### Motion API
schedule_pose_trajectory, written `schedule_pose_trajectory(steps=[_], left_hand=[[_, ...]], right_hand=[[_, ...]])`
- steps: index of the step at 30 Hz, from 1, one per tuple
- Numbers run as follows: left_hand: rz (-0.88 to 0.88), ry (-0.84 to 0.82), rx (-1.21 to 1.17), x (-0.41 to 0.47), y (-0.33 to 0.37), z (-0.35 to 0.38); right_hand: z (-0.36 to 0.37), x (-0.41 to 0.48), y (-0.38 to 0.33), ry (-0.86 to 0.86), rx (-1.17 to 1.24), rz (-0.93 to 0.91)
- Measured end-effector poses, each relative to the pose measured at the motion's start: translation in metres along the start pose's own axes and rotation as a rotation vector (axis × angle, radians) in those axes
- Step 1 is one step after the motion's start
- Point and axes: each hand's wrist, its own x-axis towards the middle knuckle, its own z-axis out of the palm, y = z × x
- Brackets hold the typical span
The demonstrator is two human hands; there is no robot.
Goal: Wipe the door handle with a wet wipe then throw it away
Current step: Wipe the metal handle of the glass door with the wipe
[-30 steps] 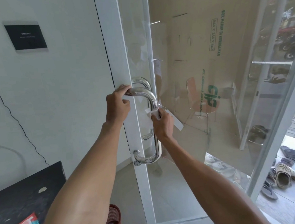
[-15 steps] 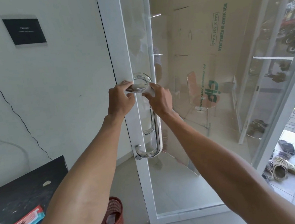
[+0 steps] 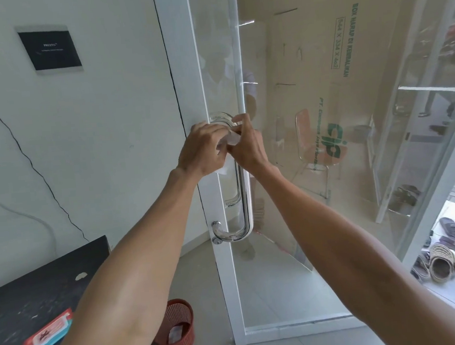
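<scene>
Both the left hand (image 3: 202,149) and right hand (image 3: 246,146) have their grip closed on the wet wipe (image 3: 230,140), bunched at the top bend of the door handle (image 3: 243,193); better to wrap it fully round, then stroke downward

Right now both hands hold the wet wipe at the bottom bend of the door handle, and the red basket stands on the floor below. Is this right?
Not quite. The head view shows the left hand and right hand holding the wet wipe at the top bend of the door handle, not the bottom. The red basket does stand on the floor below.
</scene>
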Motion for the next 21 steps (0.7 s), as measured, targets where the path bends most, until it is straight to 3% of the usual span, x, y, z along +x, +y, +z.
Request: schedule_pose_trajectory(steps=[9, 21], left_hand=[[-0.055, -0.061, 0.106, -0.004, -0.009, 0.005], [-0.176, -0.155, 0.196, 0.006, -0.014, 0.002]], right_hand=[[-0.009, -0.011, 0.028, -0.119, -0.042, 0.189], [-0.005, -0.006, 0.035, -0.125, -0.108, 0.240]])
